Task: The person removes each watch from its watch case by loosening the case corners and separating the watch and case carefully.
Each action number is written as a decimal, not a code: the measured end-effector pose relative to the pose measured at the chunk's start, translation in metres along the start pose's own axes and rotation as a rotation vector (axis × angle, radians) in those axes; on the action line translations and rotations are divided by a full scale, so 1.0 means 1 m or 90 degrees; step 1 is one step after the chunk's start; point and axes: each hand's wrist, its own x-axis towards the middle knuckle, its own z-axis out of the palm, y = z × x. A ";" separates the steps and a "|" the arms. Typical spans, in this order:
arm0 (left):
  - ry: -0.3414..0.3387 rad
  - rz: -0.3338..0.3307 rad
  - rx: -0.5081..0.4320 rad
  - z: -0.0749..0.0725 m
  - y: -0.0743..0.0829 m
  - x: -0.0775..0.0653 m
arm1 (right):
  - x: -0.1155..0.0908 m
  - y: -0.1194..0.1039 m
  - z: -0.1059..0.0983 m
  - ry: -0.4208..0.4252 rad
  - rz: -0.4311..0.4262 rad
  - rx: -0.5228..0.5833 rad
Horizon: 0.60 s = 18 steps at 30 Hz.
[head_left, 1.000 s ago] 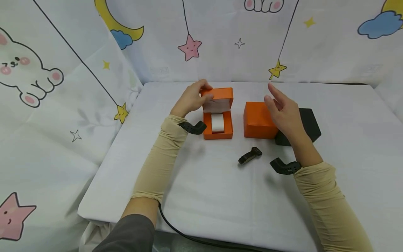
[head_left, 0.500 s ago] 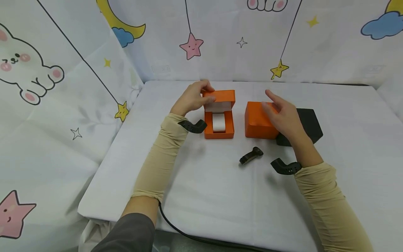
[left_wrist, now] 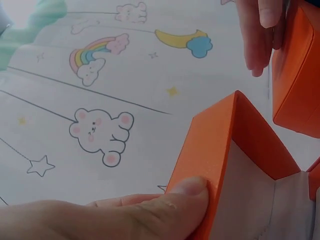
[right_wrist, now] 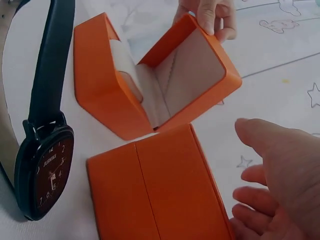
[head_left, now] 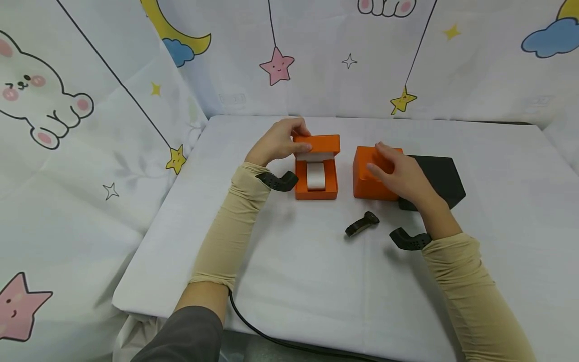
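My left hand (head_left: pixel 277 143) pinches the lid of an orange watch box (head_left: pixel 316 194) between thumb and fingers, with the lid partly raised. Inside sits a white cushion (head_left: pixel 315 176). In the left wrist view the thumb presses on the lid (left_wrist: pixel 207 137). A second orange box (head_left: pixel 373 189), its lid down, stands to the right. Over its right side is my right hand (head_left: pixel 402 173), fingers loosely bent and holding nothing; whether they touch the box I cannot tell. A black wristwatch (head_left: pixel 362 224) lies in front of the boxes, its dial (right_wrist: pixel 47 172) facing the right wrist camera.
A black flat-topped box-like object (head_left: pixel 441 176) lies behind and right of the second box, partly hidden by my right hand. White cloth covers the table (head_left: pixel 294 281). Behind it hangs a printed curtain (head_left: pixel 316 90). A black cable (head_left: pixel 253 327) runs along the front edge.
My left hand has tipped the box lid forward and down, so less of its white lining shows. My right hand has lowered toward the second orange box. The watch stays put.
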 end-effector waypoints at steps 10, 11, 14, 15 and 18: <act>-0.034 0.004 -0.010 0.000 0.001 -0.001 | 0.000 -0.001 0.000 -0.057 -0.043 -0.093; -0.039 0.002 -0.010 0.000 0.001 -0.001 | 0.001 -0.001 0.000 -0.063 -0.042 -0.100; -0.050 -0.010 -0.011 0.000 0.001 -0.002 | 0.001 -0.002 0.000 -0.072 -0.042 -0.117; -0.054 -0.016 -0.015 0.000 0.002 -0.002 | 0.001 -0.002 0.000 -0.072 -0.042 -0.120; -0.060 -0.027 -0.021 0.001 0.003 -0.002 | 0.001 -0.002 0.000 -0.068 -0.041 -0.124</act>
